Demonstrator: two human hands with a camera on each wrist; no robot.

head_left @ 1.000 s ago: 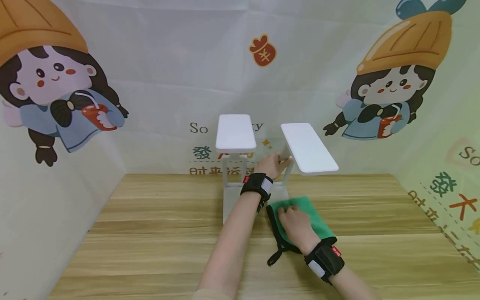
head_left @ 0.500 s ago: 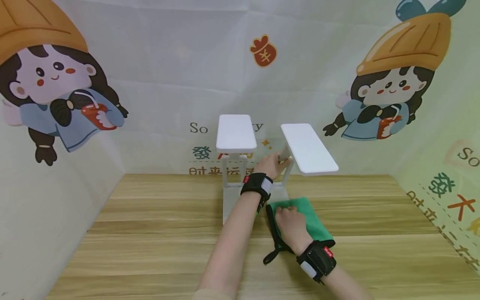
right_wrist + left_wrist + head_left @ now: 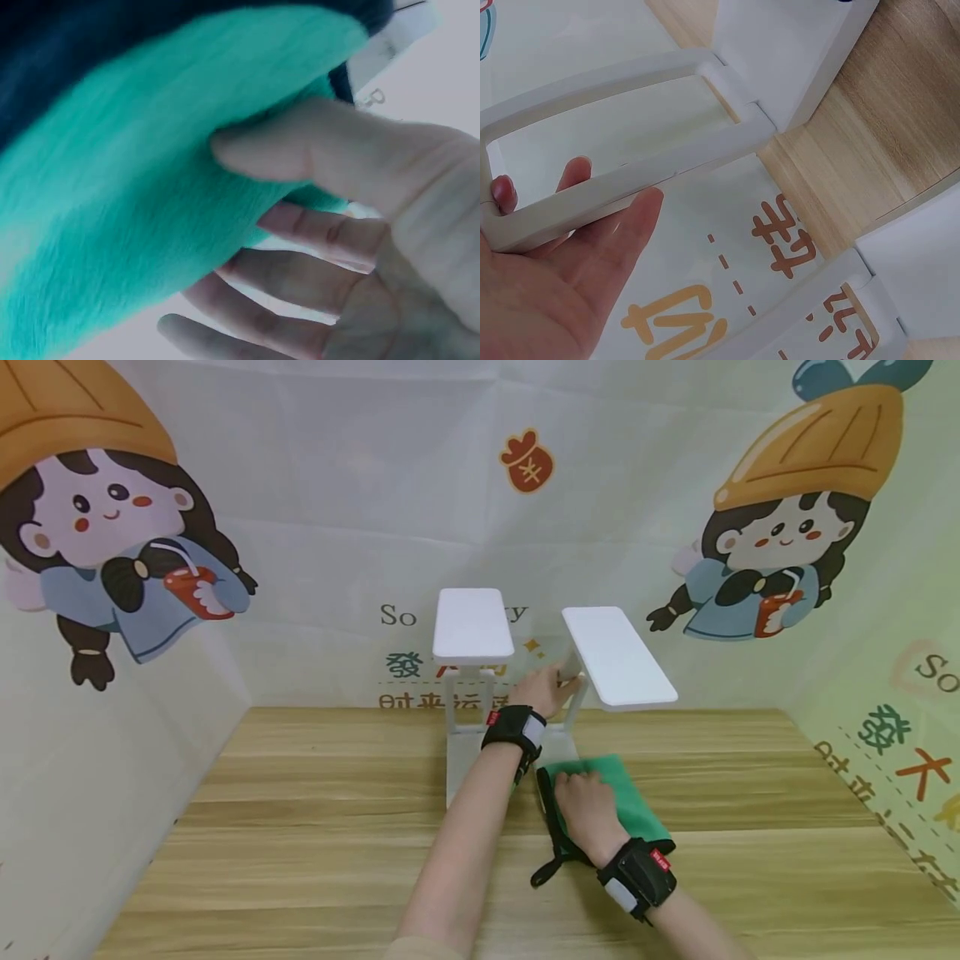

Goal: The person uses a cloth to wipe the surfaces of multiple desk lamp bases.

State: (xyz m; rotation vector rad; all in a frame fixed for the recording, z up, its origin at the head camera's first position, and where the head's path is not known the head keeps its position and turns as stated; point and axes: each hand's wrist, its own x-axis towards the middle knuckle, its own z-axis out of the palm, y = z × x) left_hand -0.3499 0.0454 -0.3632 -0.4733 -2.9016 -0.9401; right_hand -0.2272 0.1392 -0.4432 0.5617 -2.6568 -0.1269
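Observation:
Two white folding stands with flat, rounded tops stand side by side at the back of the table. My left hand (image 3: 538, 691) reaches between them and grips the support of the tilted right stand (image 3: 618, 656). In the left wrist view its fingers wrap round the white frame (image 3: 637, 176). The left stand (image 3: 472, 627) is level, partly hidden by my forearm. My right hand (image 3: 588, 810) holds a green cloth (image 3: 636, 810) with black edging and a loop over the right stand's base (image 3: 557, 747). Up close, the thumb pinches the cloth (image 3: 112, 202) against the fingers.
A wood-grain table (image 3: 300, 852) extends to both sides. A printed cloth backdrop (image 3: 360, 468) with cartoon figures closes off the back and both sides. Each wrist wears a black strap (image 3: 639, 878).
My right hand and the green cloth shift slightly left, then a little back to the right, over the stand's base. My left hand and both stands stay where they were.

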